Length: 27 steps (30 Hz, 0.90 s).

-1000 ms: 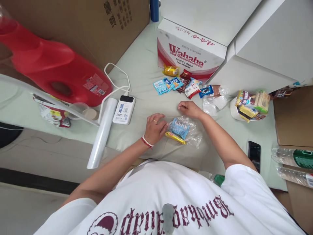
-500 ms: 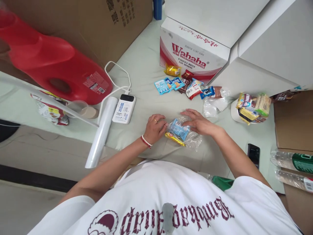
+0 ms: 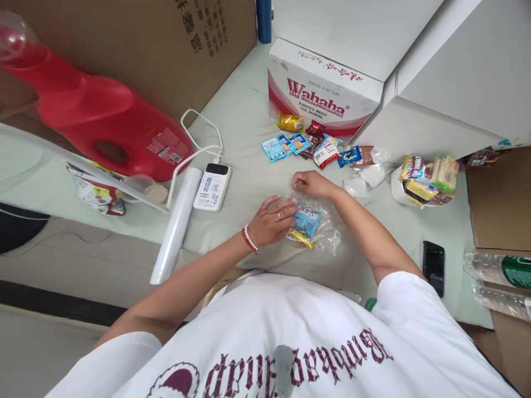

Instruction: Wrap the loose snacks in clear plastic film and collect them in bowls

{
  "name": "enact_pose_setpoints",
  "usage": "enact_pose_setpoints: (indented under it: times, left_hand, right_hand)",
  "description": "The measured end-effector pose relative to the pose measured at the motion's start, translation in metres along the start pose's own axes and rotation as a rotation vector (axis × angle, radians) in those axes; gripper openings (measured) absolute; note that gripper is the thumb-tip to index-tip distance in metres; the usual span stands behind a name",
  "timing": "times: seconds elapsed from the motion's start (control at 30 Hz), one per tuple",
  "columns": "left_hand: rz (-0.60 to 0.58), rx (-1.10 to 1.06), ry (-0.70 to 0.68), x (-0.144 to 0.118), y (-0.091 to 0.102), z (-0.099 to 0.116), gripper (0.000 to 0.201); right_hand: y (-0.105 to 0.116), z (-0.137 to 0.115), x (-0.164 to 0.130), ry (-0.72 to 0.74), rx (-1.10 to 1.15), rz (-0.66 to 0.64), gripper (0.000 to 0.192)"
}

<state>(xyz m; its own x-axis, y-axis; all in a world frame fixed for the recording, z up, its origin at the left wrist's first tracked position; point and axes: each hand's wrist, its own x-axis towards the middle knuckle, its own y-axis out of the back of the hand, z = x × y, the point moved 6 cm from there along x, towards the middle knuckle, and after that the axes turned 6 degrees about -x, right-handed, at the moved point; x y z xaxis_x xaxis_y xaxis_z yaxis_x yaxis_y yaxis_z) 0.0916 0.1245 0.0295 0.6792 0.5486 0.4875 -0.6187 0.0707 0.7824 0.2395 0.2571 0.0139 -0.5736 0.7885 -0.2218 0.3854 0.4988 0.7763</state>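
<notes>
On the pale green sheet (image 3: 244,127), left hand (image 3: 271,221) open flat on a clear bag (image 3: 321,229) of snacks, right hand (image 3: 309,182) pinching its top edge

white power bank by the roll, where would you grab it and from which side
Grip the white power bank across its two long edges at mid-body, coming down from above. It lies flat with its broad face up, so the narrow sides are the easiest for fingers to pinch. Stay clear of the far end, where the white cable is plugged in; the white roll crowds its left edge.
</notes>
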Motion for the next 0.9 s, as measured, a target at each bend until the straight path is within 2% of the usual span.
enact_pose_setpoints:
  times: [0.07, 0.1, 0.17, 0.23, 0.3, 0.37, 0.47, 0.53, 0.6, 0.63, 0.77, 0.9]
  left_hand:
    - [-0.118, -0.033, -0.040, 0.008, -0.010, -0.003, 0.016]
    - [-0.156, -0.041, -0.007, 0.012, -0.014, -0.009, 0.017]
    - [-0.181, -0.030, 0.151, 0.018, -0.020, -0.027, 0.021]
    - [-0.169, -0.005, 0.331, 0.021, -0.023, -0.045, 0.027]
    - [-0.169, -0.003, 0.446, 0.023, -0.026, -0.055, 0.031]
    - [-0.184, -0.020, 0.512, 0.024, -0.028, -0.059, 0.032]
    - [-0.198, -0.036, 0.584, 0.025, -0.030, -0.061, 0.031]
    - [-0.192, -0.045, 0.617, 0.027, -0.029, -0.062, 0.029]
    - [-0.181, -0.064, 0.643, 0.027, -0.029, -0.064, 0.027]
    - [-0.174, -0.075, 0.660, 0.027, -0.028, -0.066, 0.027]
    - [-0.159, -0.110, 0.751, 0.022, -0.029, -0.074, 0.026]
    - [-0.118, -0.143, 0.756, 0.018, -0.027, -0.086, 0.026]
  right_hand:
    - [-0.003, -0.003, 0.012, -0.038, -0.048, 0.016, 0.020]
    - [-0.001, -0.005, 0.014, -0.052, -0.078, 0.037, 0.021]
    - [0.010, -0.013, 0.008, -0.057, -0.146, 0.158, 0.024]
    - [0.027, -0.027, -0.015, -0.012, -0.178, 0.329, 0.030]
    - [0.035, -0.044, -0.047, 0.052, -0.146, 0.384, 0.037]
    - [0.028, -0.058, -0.079, 0.064, -0.119, 0.275, 0.042]
    - [0.002, -0.066, -0.114, -0.040, -0.171, 0.084, 0.046]
    - [-0.016, -0.062, -0.125, -0.112, -0.181, 0.033, 0.032]
    - [-0.027, -0.054, -0.129, -0.143, -0.129, 0.062, 0.012]
    - [-0.030, -0.049, -0.130, -0.150, -0.090, 0.101, 0.010]
    - [-0.029, -0.023, -0.129, -0.235, -0.001, 0.271, 0.017]
    - [-0.035, 0.002, -0.124, -0.415, 0.055, 0.297, 0.023]
